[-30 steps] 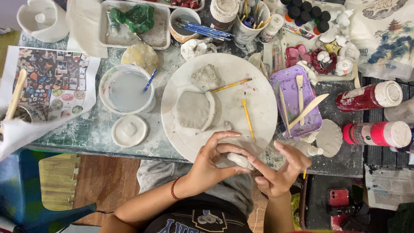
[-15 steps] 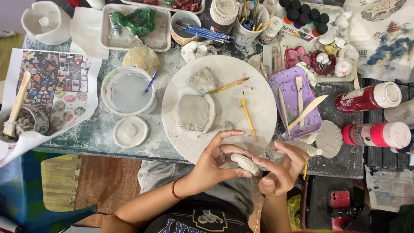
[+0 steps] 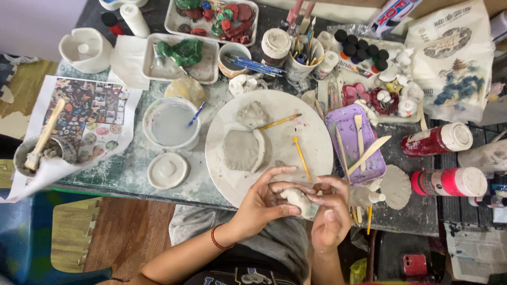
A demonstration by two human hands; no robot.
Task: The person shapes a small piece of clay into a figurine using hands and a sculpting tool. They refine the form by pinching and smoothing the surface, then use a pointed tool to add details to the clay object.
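Both hands meet just over the near edge of the table, and between them sits a small pale clay lump [image 3: 298,202]. To shape it well, I judge the lump wants steady support from below while the fingertips press lightly and evenly, turning it bit by bit so no side is thinned or cracked.

The left hand [image 3: 264,200] cups the lump from its left side, fingers curled narrowly around it, thumb under and fingertips arched over the top. The right hand [image 3: 330,211] closes on it from the right, fingers bent tight against the clay; a red bracelet [image 3: 216,240] rings the left wrist.

Just beyond the fingertips lies a round white board [image 3: 317,153], and on it, a little farther out from the left hand, a flattened textured clay slab [image 3: 242,150] with a smaller clay piece [image 3: 253,113] past it. Two yellow-handled tools [image 3: 301,155] lie on the board ahead of the hands. Beyond the right hand sits a purple tray [image 3: 346,126] holding wooden modelling sticks [image 3: 369,153]. Farther out from the left hand stand a tub of cloudy water [image 3: 171,124] and its lid [image 3: 167,170]. Well off to the right lie two red paint bottles [image 3: 435,140].
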